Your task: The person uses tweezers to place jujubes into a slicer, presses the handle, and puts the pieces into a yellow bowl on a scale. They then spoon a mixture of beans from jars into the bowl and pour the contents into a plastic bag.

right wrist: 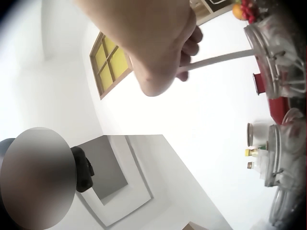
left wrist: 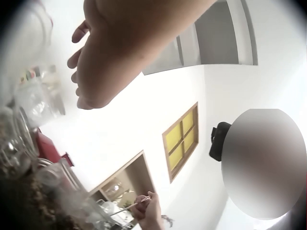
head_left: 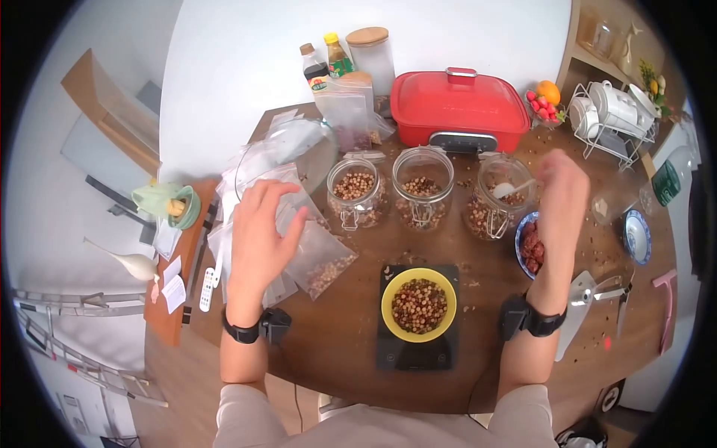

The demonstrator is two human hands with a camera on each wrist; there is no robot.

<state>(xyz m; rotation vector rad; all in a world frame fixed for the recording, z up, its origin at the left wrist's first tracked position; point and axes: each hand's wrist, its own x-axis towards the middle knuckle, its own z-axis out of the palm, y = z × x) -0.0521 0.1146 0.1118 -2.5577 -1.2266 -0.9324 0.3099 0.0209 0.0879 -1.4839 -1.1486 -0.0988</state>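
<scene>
My right hand [head_left: 564, 198] grips the handle of a white spoon [head_left: 506, 190]; its bowl end dips into the right-hand glass jar [head_left: 485, 219], which holds mixed beans and grains. In the right wrist view the spoon's handle [right wrist: 220, 60] runs from curled fingers to the jar's mouth. My left hand [head_left: 261, 239] hovers with relaxed, parted fingers over clear zip bags [head_left: 321, 257], nothing in its grasp. A yellow bowl [head_left: 386, 302] of mixed beans sits on a black kitchen scale [head_left: 414, 358]. Two more jars, a left one [head_left: 358, 213] and a middle one [head_left: 423, 213], stand open, part filled.
Behind the jars is a red electric cooker [head_left: 459, 108], with bottles [head_left: 315, 69] to its left. A blue-rimmed bowl [head_left: 520, 243] of dark red pieces lies under my right forearm. A cup rack [head_left: 612, 119], scissors [head_left: 609, 293] and scattered beans occupy the right side.
</scene>
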